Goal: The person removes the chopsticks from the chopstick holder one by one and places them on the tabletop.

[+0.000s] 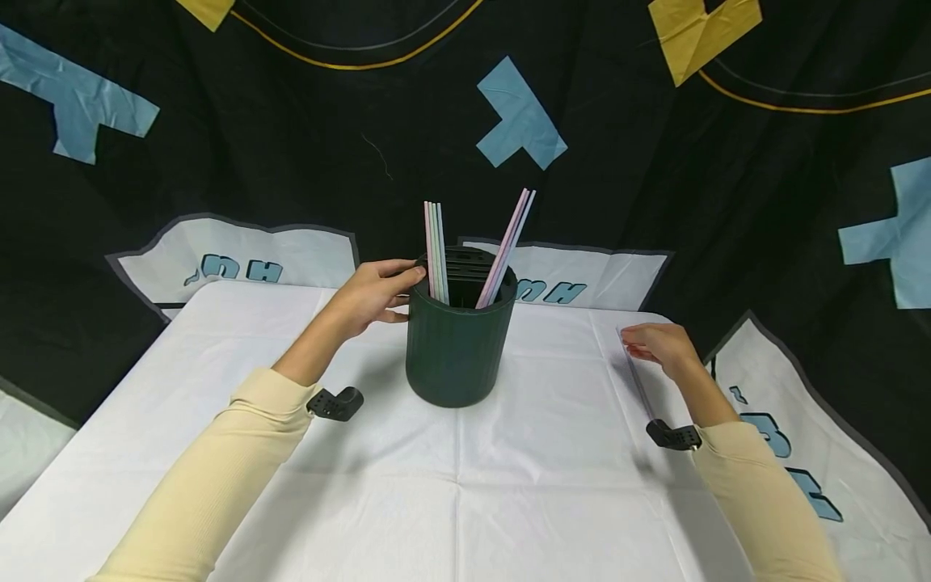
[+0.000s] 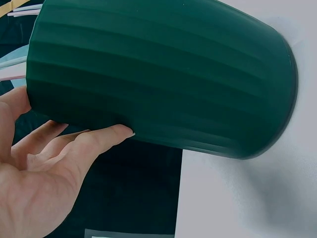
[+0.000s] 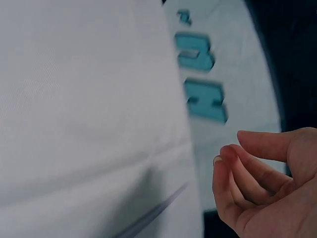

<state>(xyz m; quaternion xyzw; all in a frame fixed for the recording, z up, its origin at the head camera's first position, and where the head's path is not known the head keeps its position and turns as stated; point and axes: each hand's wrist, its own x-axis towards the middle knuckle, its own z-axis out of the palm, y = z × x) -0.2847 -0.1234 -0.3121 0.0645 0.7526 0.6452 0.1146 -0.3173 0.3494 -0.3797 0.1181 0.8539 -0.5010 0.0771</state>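
A dark green round container (image 1: 458,352) stands upright on the white-covered table, with slots across the back of its top. One bunch of thin pastel straws (image 1: 436,250) stands at its left side, and a second bunch (image 1: 505,246) leans right. My left hand (image 1: 378,295) holds the container at its left rim; in the left wrist view its fingers (image 2: 106,139) lie against the side wall. Over the table's right side hovers my right hand (image 1: 662,343), fingers loosely bent with nothing between them. Beside it a single pale purple straw (image 1: 637,378) lies on the cloth, blurred in the right wrist view.
White cloth (image 1: 458,501) with fold creases covers the table. Behind hangs a black curtain (image 1: 407,145) with blue tape (image 1: 520,113) and yellow tape pieces. White panels with blue letters (image 1: 560,293) hang along the table's back and right edges.
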